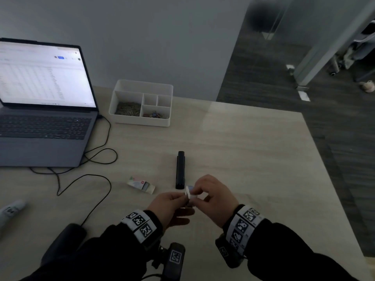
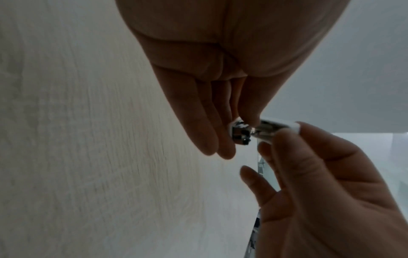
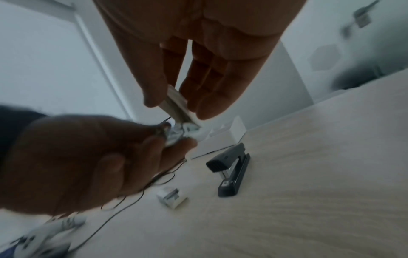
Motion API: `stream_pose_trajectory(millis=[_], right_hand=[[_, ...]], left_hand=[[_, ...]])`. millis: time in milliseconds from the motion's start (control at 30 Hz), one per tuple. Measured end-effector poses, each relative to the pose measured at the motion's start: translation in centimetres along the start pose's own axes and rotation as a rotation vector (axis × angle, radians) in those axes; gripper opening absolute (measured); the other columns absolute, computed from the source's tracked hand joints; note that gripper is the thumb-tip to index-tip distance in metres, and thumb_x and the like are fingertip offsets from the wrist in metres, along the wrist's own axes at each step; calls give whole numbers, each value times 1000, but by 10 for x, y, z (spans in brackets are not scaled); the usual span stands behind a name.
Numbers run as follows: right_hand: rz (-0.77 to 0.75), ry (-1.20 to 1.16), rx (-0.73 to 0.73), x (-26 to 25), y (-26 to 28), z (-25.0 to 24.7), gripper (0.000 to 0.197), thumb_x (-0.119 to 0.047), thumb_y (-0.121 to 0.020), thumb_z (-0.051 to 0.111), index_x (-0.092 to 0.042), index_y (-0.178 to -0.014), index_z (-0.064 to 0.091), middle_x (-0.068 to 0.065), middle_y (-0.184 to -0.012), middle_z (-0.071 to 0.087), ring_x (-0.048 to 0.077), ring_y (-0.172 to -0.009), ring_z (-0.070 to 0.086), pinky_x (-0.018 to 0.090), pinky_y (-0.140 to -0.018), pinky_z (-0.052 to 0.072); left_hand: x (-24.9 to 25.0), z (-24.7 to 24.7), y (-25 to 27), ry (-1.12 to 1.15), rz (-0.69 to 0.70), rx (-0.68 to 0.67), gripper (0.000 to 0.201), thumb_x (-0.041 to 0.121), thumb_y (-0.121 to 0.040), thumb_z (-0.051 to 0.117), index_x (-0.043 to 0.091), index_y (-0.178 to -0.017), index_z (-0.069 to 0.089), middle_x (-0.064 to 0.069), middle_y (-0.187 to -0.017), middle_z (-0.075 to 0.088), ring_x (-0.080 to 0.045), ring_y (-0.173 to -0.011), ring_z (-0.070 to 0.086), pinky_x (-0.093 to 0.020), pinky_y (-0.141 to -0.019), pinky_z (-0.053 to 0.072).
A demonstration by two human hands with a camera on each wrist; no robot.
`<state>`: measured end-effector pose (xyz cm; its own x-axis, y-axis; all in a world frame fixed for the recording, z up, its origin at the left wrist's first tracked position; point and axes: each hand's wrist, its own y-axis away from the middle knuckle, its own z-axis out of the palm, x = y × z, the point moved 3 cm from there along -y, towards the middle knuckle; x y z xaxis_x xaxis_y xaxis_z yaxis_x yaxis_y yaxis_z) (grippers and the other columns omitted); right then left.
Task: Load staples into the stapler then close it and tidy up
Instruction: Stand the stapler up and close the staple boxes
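Note:
Both hands meet above the table's front middle. My right hand (image 1: 195, 194) pinches a small white staple box (image 3: 178, 104) between thumb and fingers. At the box's open end, my left hand (image 1: 183, 197) pinches a shiny staple strip (image 2: 240, 132) with its thumb and fingertips. The black stapler (image 1: 180, 170) lies closed on the table just beyond the hands, also seen in the right wrist view (image 3: 232, 169). A larger open staple carton (image 1: 141, 184) lies to the stapler's left.
An open laptop (image 1: 40, 102) stands at the back left with black cables (image 1: 97, 159) looping across the table. A white divided organizer tray (image 1: 140, 121) holding clips sits behind the stapler. A white object (image 1: 11, 209) lies at the left edge.

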<state>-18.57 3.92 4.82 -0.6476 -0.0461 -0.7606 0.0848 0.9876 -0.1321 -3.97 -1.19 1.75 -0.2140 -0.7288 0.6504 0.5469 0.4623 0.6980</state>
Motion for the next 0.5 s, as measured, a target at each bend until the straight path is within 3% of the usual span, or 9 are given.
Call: stream_pose_trajectory(millis=[167,267,367,433,500], right_hand=[[67,-18,-15,3,10,11,7,-18,-81,69,-23,-84,64,-6,-98,55,9,-86,58,29,-65,57],[42,-22,-15,5,14,16,7,-22,-81,68,-24,-82,62,-9,-102,54,7,-88,59,21,-64,53],[58,32,-30,10,17,19,13,-28,-78,70,-28,-81,57,-12,-116,53,2,-94,58,7,-69,40],[105,57,-62,13,16,20,19,-34,-77,71,-33,-82,52,-16,-128,51,1,-104,57,8,-75,39],[126,83,-102,15,14,23,22,-38,-76,69,-38,-85,49,-21,-132,50,2,-111,54,16,-80,44]], left_hand=[[-3,1,2,90,-7,0,26,25,-92,57,11,-108,72,-11,-103,74,-25,-94,72,-33,-70,56],[-5,-1,1,114,11,0,26,27,-89,63,11,-107,72,-7,-95,74,-21,-88,71,-36,-79,56],[-4,-4,2,66,32,-23,25,25,-85,69,13,-107,73,-4,-92,73,-18,-88,70,-36,-84,55],[-4,-4,1,30,30,-42,23,20,-84,71,13,-106,73,-5,-95,73,-18,-90,70,-36,-86,55],[-4,-5,-1,10,31,-41,22,15,-84,71,12,-105,73,-9,-99,72,-20,-90,69,-37,-85,56]])
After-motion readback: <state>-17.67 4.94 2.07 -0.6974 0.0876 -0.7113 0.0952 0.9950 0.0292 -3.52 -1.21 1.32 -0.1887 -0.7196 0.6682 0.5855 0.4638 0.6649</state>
